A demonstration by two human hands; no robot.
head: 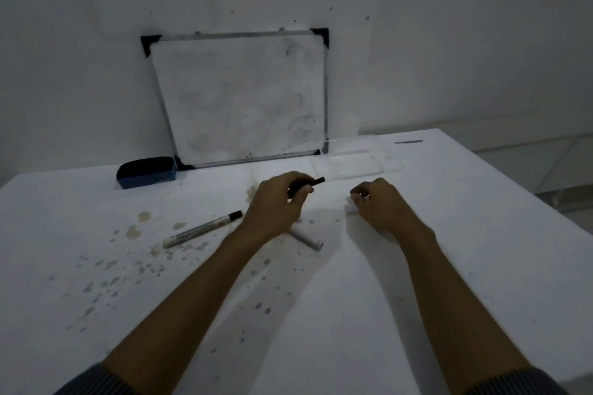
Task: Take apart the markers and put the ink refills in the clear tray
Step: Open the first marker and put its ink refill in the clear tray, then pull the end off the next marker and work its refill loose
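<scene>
My left hand is closed around a black marker piece whose end pokes out to the right, above the table. My right hand is curled over a small white piece resting on the table; how firmly it grips it is hard to see. A whole marker with a black cap lies to the left of my left wrist. A white marker barrel lies between my forearms. The clear tray sits beyond my hands, nothing visible in it.
A small whiteboard leans on the wall at the back. A blue eraser lies to its left. The white table has brown and grey stains on its left half. The table's right edge runs diagonally at far right.
</scene>
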